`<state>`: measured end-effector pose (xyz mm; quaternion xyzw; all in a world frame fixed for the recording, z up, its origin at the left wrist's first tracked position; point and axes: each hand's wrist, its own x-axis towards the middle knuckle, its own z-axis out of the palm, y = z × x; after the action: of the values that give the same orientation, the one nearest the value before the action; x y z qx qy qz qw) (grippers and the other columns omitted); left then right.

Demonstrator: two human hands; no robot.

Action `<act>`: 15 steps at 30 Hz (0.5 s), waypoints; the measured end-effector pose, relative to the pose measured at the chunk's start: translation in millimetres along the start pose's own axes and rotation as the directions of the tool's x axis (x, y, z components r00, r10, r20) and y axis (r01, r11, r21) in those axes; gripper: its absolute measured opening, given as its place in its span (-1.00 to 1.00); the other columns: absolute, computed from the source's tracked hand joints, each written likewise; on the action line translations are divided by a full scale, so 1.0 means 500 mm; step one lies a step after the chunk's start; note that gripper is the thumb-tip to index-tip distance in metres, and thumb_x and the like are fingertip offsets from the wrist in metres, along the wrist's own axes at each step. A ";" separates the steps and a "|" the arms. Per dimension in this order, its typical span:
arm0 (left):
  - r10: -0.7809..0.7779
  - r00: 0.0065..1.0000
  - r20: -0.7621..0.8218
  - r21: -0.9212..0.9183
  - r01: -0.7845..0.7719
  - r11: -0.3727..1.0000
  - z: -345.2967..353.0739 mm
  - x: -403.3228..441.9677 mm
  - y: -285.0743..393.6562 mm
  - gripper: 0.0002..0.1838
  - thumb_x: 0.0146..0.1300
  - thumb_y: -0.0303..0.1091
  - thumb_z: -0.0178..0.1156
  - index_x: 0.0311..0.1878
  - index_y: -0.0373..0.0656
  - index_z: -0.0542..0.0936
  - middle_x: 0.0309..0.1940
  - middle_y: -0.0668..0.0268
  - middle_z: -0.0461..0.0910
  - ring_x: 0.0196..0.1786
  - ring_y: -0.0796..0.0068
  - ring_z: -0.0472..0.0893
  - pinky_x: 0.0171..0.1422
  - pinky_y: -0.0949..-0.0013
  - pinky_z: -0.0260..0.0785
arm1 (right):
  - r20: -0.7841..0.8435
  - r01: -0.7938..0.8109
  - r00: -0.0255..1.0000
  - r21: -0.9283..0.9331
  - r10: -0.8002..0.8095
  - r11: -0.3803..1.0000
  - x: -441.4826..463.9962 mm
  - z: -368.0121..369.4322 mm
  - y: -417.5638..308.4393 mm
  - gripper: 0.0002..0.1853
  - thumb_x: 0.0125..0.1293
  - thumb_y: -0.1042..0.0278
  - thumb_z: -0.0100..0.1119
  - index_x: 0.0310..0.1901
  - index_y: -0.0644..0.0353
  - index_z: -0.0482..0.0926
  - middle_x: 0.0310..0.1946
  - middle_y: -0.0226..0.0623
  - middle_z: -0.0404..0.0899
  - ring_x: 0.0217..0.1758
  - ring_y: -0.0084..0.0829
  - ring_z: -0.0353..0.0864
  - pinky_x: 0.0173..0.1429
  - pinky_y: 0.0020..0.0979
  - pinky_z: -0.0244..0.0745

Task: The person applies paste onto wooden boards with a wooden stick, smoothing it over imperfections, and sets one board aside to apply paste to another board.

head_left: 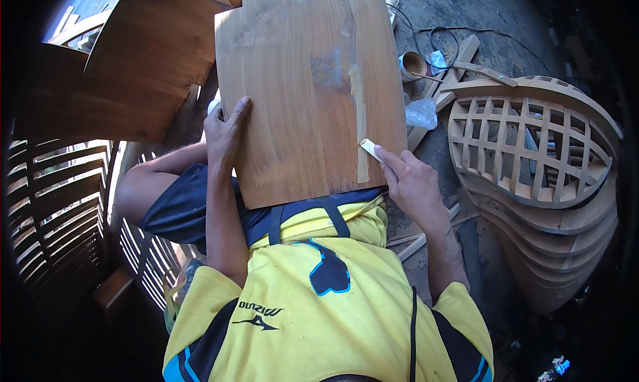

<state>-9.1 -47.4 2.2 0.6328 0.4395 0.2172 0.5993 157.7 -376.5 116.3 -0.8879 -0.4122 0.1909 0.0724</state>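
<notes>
A broad wooden board (279, 102) with a notched top leans across my lap. My left hand (225, 132) grips its left edge, thumb on the face and the fingers wrapped behind. In my right hand (409, 179), near the board's lower right, is a small flat pale spreader (370, 149), its tip touching the face. Under that tip, a line of yellowish filler (361, 115) runs down the board's right part. A greyish smudge (326, 69) marks the upper middle.
To the right stands a curved wooden frame with a lattice top (532, 142). A tub (413, 65), a clear plastic bag (422, 113), wood strips (466, 52) and a dark cable (492, 30) lie beyond the board. Large curved wooden panels (146, 55) stand at left, above slatted wood (60, 195).
</notes>
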 end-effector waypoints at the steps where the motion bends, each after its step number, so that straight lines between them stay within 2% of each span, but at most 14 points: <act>1: 0.007 1.000 -0.016 -0.005 -0.007 1.000 -0.001 0.006 0.000 -0.51 0.47 -0.05 0.43 0.04 -0.41 0.72 -0.22 0.28 0.75 -0.22 0.59 0.66 -0.10 0.43 0.53 | 0.036 -0.005 0.999 -0.029 0.006 1.000 0.002 -0.003 0.006 -0.65 0.51 0.28 0.28 0.28 -0.02 0.70 -0.33 -0.12 0.61 -0.25 -0.04 0.75 -0.16 -0.10 0.64; 3: 0.031 1.000 0.001 -0.020 -0.031 0.999 -0.007 0.017 -0.029 -0.53 0.54 -0.03 0.35 -0.05 -0.39 0.72 -0.32 0.34 0.71 -0.30 0.65 0.57 -0.19 0.43 0.46 | 0.025 0.028 0.999 0.007 -0.028 1.000 -0.014 -0.022 0.033 -0.66 0.51 0.28 0.27 0.27 -0.02 0.70 -0.33 -0.12 0.60 -0.24 -0.05 0.76 -0.14 -0.09 0.66; 4: 0.061 0.998 -0.012 0.115 -0.059 0.992 -0.015 0.032 -0.045 -0.49 0.61 0.03 0.24 -0.15 -0.36 0.71 -0.40 0.38 0.64 -0.37 0.68 0.49 -0.25 0.43 0.38 | 0.018 0.038 0.999 0.049 -0.039 0.998 -0.019 -0.027 0.037 -0.66 0.51 0.29 0.27 0.26 -0.02 0.70 -0.34 -0.13 0.60 -0.24 -0.06 0.77 -0.11 -0.08 0.67; 5: 0.044 0.999 -0.027 0.114 -0.040 0.993 -0.022 0.050 -0.061 -0.49 0.61 0.03 0.24 -0.15 -0.36 0.71 -0.40 0.38 0.64 -0.37 0.68 0.49 -0.25 0.43 0.38 | 0.037 0.050 0.998 0.046 -0.052 0.998 -0.014 -0.028 0.035 -0.66 0.51 0.29 0.27 0.26 -0.02 0.70 -0.34 -0.13 0.60 -0.24 -0.06 0.77 -0.11 -0.08 0.67; 7: -0.085 0.996 0.033 0.013 0.085 0.996 -0.020 0.041 -0.052 -0.47 0.64 0.09 0.16 -0.02 -0.30 0.71 -0.27 0.41 0.69 -0.28 0.71 0.53 -0.18 0.48 0.40 | -0.103 0.114 0.991 0.247 -0.091 0.962 -0.020 -0.029 0.034 -0.62 0.47 0.34 0.32 0.29 -0.02 0.70 -0.36 -0.14 0.59 -0.28 -0.10 0.73 -0.14 -0.09 0.62; 8: -0.125 0.992 0.031 0.003 0.125 0.992 -0.012 0.027 -0.033 -0.44 0.65 0.12 0.12 -0.05 -0.30 0.72 -0.26 0.40 0.69 -0.27 0.69 0.56 -0.17 0.47 0.43 | -0.167 0.190 0.975 0.272 -0.148 0.943 -0.021 -0.016 0.033 -0.58 0.46 0.34 0.35 0.33 -0.04 0.68 -0.37 -0.18 0.56 -0.34 -0.12 0.69 -0.20 -0.12 0.59; 9: -0.149 0.988 0.033 0.007 0.149 0.989 -0.009 0.035 -0.038 -0.43 0.65 0.13 0.12 -0.01 -0.31 0.73 -0.25 0.38 0.71 -0.25 0.66 0.59 -0.14 0.45 0.46 | -0.156 0.185 0.977 0.266 -0.147 0.946 -0.023 -0.014 0.023 -0.58 0.46 0.34 0.35 0.33 -0.04 0.68 -0.37 -0.18 0.56 -0.34 -0.12 0.69 -0.20 -0.12 0.59; 11: -0.165 0.986 -0.002 -0.017 0.165 0.986 0.000 0.038 -0.046 -0.44 0.61 0.10 0.20 -0.08 -0.35 0.73 -0.37 0.33 0.70 -0.37 0.62 0.60 -0.24 0.42 0.47 | -0.078 0.194 0.980 0.210 -0.181 0.958 -0.027 -0.008 -0.004 -0.58 0.45 0.32 0.37 0.32 -0.04 0.68 -0.38 -0.22 0.51 -0.38 -0.19 0.66 -0.26 -0.17 0.58; 12: -0.168 0.986 -0.005 -0.023 0.168 0.986 0.004 0.032 -0.038 -0.44 0.61 0.10 0.20 -0.08 -0.35 0.73 -0.37 0.33 0.70 -0.37 0.62 0.60 -0.24 0.42 0.47 | -0.061 0.239 0.971 0.163 -0.232 0.957 -0.028 -0.002 -0.013 -0.55 0.48 0.29 0.35 0.37 -0.07 0.65 -0.39 -0.28 0.46 -0.44 -0.26 0.63 -0.33 -0.20 0.56; 14: -0.123 0.992 0.022 0.092 0.120 0.988 0.007 0.018 -0.022 -0.45 0.49 0.07 0.37 0.01 -0.38 0.72 -0.29 0.23 0.76 -0.33 0.57 0.70 -0.21 0.41 0.55 | -0.025 0.250 0.968 0.142 -0.249 0.958 -0.033 0.018 -0.030 -0.54 0.49 0.29 0.33 0.39 -0.08 0.63 -0.39 -0.29 0.46 -0.45 -0.28 0.63 -0.34 -0.21 0.57; 15: -0.125 0.992 0.018 0.088 0.123 0.989 0.004 0.016 -0.022 -0.45 0.49 0.07 0.37 0.01 -0.38 0.72 -0.29 0.23 0.76 -0.33 0.57 0.70 -0.21 0.41 0.55 | 0.006 0.257 0.966 0.125 -0.260 0.958 -0.036 0.028 -0.036 -0.53 0.51 0.29 0.32 0.42 -0.10 0.61 -0.39 -0.31 0.45 -0.47 -0.30 0.63 -0.36 -0.21 0.58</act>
<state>-6.5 -43.2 -10.8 0.6322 0.4800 0.1530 0.5887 128.9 -378.9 113.8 -0.8182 -0.5129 0.2146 0.1466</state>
